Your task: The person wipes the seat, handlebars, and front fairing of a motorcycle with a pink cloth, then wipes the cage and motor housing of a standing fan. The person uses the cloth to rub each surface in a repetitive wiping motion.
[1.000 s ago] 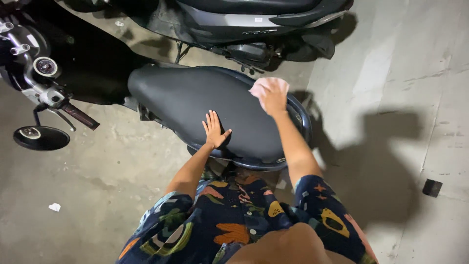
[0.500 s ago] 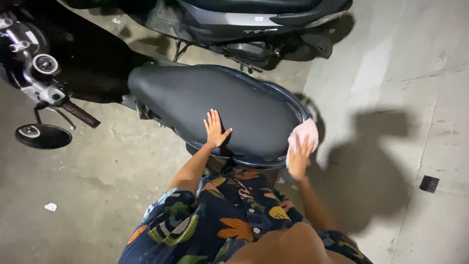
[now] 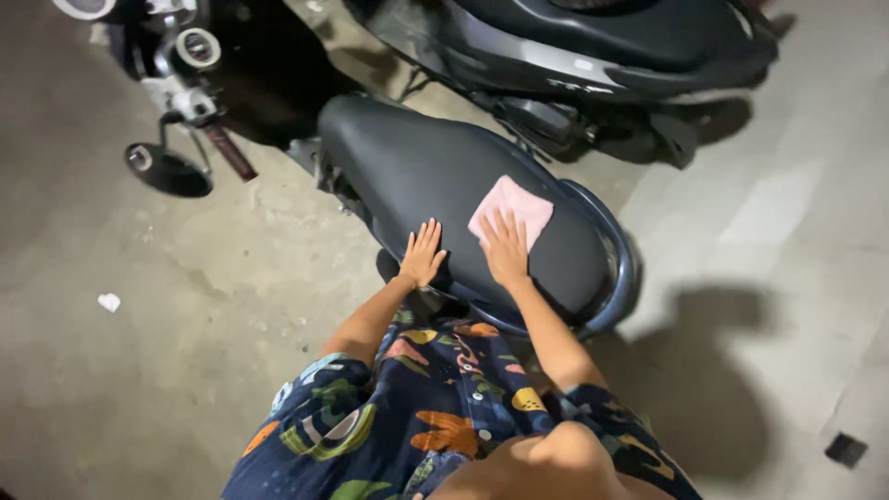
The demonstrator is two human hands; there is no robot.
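Here, the right hand [image 3: 505, 248] lies open and flat on a square pink cloth [image 3: 511, 210] atop the black padded scooter seat [image 3: 435, 176], left hand [image 3: 423, 254] open beside it; unpinched, the cloth could slide off the curved edge.

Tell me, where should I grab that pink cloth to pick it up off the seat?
Pinch the far corner of the flat pink square cloth, coming from above. It lies spread on the black padded scooter seat, and the right hand presses its near edge, so only the far side is free. The left hand rests flat beside it.
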